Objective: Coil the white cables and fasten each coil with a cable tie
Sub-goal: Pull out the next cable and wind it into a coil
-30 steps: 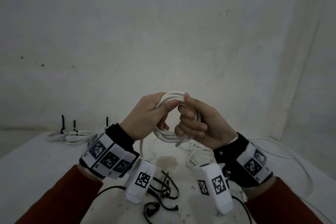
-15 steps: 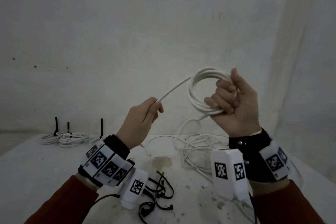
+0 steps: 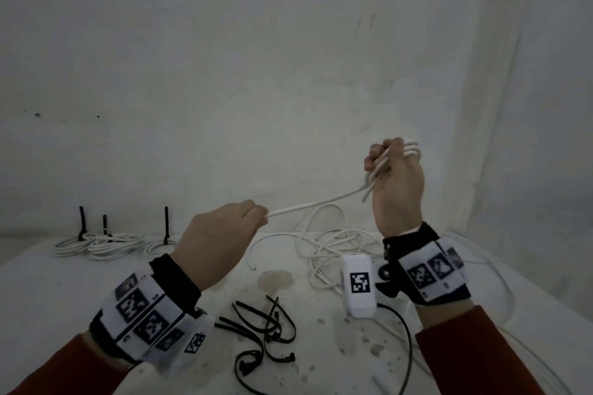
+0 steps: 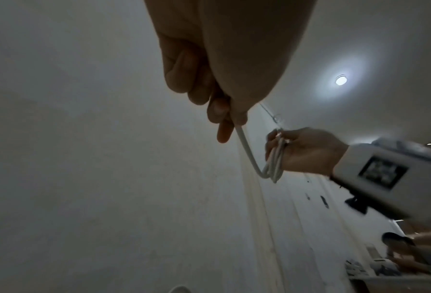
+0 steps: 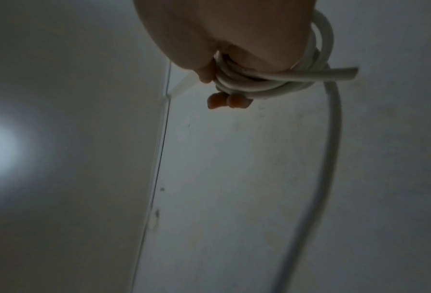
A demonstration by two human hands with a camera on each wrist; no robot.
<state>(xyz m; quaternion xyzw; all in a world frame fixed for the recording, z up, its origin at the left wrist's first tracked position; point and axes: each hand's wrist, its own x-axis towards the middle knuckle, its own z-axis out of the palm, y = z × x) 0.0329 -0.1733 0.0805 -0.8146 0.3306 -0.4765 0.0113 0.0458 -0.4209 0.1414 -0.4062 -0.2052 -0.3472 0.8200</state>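
My right hand [image 3: 393, 176] is raised above the table, its fingers curled round a small coil of white cable [image 3: 378, 167]. The same coil [image 5: 259, 83] shows wound under the fingers in the right wrist view, one cut end sticking out to the right. A straight run of the cable [image 3: 314, 204] stretches down-left to my left hand [image 3: 224, 234], which pinches it between thumb and fingers. In the left wrist view the cable [image 4: 247, 152] leaves the left fingers [image 4: 219, 111] and bends up into the coil. More loose white cable [image 3: 321, 244] lies tangled on the table below.
Three tied coils [image 3: 106, 244] with upright black ties lie at the table's back left. Several loose black cable ties [image 3: 266, 327] sit in front centre. A brown stain [image 3: 276, 279] marks the white table [image 3: 48, 292]. A wall stands close behind; more cable trails off right.
The hands were together on the coil; they have drawn apart. The right hand rose and swung right with the coil, while the left slid down-left along the cable, pulling a length straight.
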